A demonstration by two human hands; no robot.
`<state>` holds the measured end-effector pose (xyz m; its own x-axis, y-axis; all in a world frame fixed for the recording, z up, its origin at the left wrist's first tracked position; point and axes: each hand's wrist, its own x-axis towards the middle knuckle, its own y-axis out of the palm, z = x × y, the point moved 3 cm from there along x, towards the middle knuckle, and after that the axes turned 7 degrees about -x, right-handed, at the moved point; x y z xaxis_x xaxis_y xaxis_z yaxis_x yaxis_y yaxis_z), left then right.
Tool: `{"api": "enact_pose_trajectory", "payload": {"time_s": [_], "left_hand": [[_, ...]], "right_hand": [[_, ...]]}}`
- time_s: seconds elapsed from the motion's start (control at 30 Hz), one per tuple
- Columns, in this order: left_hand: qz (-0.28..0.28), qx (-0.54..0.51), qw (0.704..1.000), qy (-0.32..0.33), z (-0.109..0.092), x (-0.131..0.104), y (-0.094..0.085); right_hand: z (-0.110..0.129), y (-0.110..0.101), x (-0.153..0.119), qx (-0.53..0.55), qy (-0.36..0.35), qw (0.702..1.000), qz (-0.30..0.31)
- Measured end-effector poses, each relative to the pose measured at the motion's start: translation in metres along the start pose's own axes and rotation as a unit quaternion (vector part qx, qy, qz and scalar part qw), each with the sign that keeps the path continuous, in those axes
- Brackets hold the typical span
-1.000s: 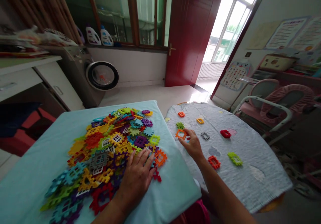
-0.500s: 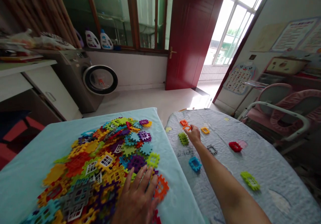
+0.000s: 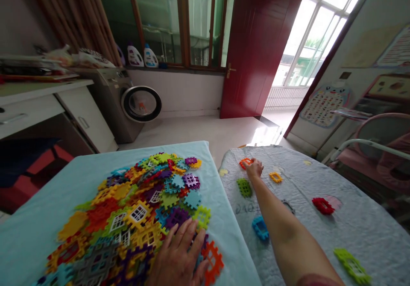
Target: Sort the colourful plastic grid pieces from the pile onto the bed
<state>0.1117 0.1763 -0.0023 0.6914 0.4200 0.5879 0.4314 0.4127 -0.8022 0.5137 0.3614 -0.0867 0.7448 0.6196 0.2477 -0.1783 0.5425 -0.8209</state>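
Note:
My left hand (image 3: 179, 254) lies flat, fingers a little apart and open, on the near right edge of a big heap of colourful notched plastic building tiles (image 3: 149, 234). Beside its thumb is an orange-red tile (image 3: 213, 262). My right hand (image 3: 255, 167) reaches to the far part of the grey-blue table, thumb and fingertips on an orange tile (image 3: 245, 162); the fingers partly cover it. Close to that hand lie a green tile (image 3: 244, 187) and a yellow-orange frame tile (image 3: 276, 177). My forearm partly hides a blue tile (image 3: 259, 228) and a grey tile (image 3: 289, 207).
A red tile (image 3: 323, 206) and a lime-green tile (image 3: 351, 265) lie farther right on the grey-blue cloth (image 3: 307, 234). The heap rests on a light-blue cloth (image 3: 45, 209). Behind are a washing machine (image 3: 110, 106) with its door ajar, a red door (image 3: 253, 46) and a pink chair (image 3: 378, 149).
My right hand has brought the orange tile it pinched onto the orange tile on the far table. My left hand stays on the heap. The view has turned slightly left.

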Motion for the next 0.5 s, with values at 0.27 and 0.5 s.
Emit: {"api": "enact_pose_trajectory", "payload": {"time_s": [0.27,0.5], "left_hand": [[-0.003,0.005,1.000,0.020,0.003,-0.003,0.004],[0.027,-0.021,0.999,-0.010,0.001,-0.006,0.006]], "right_hand": [[0.006,0.013,-0.004,-0.024,0.065,0.997,0.027],[0.002,0.007,-0.008,0.007,0.062,0.998,0.018]]}}
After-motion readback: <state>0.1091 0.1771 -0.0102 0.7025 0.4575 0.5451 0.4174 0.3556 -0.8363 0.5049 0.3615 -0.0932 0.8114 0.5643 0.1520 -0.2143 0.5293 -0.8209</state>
